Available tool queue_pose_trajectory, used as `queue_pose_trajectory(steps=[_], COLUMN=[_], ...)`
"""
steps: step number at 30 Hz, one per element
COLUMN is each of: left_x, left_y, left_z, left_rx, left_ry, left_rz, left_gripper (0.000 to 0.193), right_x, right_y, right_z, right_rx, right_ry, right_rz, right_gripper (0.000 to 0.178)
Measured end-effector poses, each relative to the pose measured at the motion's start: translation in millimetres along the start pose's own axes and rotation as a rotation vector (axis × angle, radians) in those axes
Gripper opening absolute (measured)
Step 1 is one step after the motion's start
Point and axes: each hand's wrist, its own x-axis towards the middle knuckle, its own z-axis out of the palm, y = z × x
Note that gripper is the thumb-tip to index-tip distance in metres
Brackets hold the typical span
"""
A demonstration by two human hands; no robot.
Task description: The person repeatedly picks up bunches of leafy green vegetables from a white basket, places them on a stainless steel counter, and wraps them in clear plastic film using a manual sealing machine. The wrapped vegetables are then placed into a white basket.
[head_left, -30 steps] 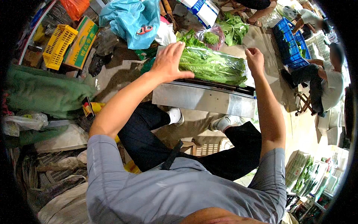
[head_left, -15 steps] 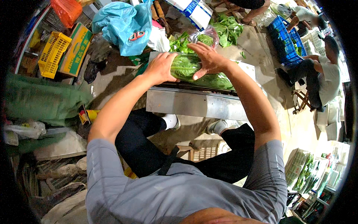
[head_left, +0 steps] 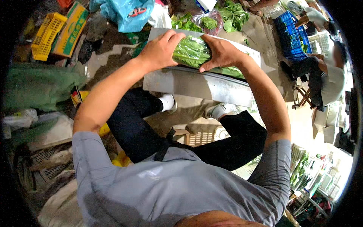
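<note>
Between my two hands lies a bundle of leafy greens (head_left: 192, 50), romaine-like, with shiny clear plastic over it. It rests lengthwise on a low metal-topped bench (head_left: 177, 81). My left hand (head_left: 162, 51) is curved around the bundle's left end, thumb on the near side. At its right end my right hand (head_left: 223, 53) clasps it the same way, fingers over the far side and thumb on the near side. More greens (head_left: 232, 71) lie on the bench under my right wrist.
Beyond the bench are a blue plastic bag (head_left: 130, 15), a clear bag of greens (head_left: 209, 22) and loose leaves (head_left: 232, 17). A yellow crate (head_left: 48, 36) stands at left. At right, a seated person (head_left: 329, 81) is near a blue crate (head_left: 291, 36).
My right hand has come down from a raised, spread pose and closed on the bundle's right end. My left hand stays at the left end. The whole view has shifted.
</note>
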Motion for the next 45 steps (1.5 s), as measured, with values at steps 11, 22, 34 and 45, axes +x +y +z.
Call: queue_pose_trajectory(steps=[11,22,34,45], left_x=[-23,-101,-150,-141], left_y=[53,136,98,74], left_z=[-54,-130,-21,17], left_rx=[0.045,-0.292,-0.623,-0.755], left_ry=[0.186,-0.194,-0.544,-0.714], left_rz=[0.116,-0.122,-0.152,-0.120], left_gripper=[0.089,0.092,0.075,0.059], right_x=[-55,-109,-144,-119], right_y=[-76,-185,-121,-184], right_z=[-38,-46,75,91], right_rx=[-0.151,0.290,0.459,-0.086], right_ry=[0.125,-0.403,-0.407,0.001], right_rz=[-0.074,0.088,0.329,0.047], right_gripper=[0.080,0.099,0.103,0.101])
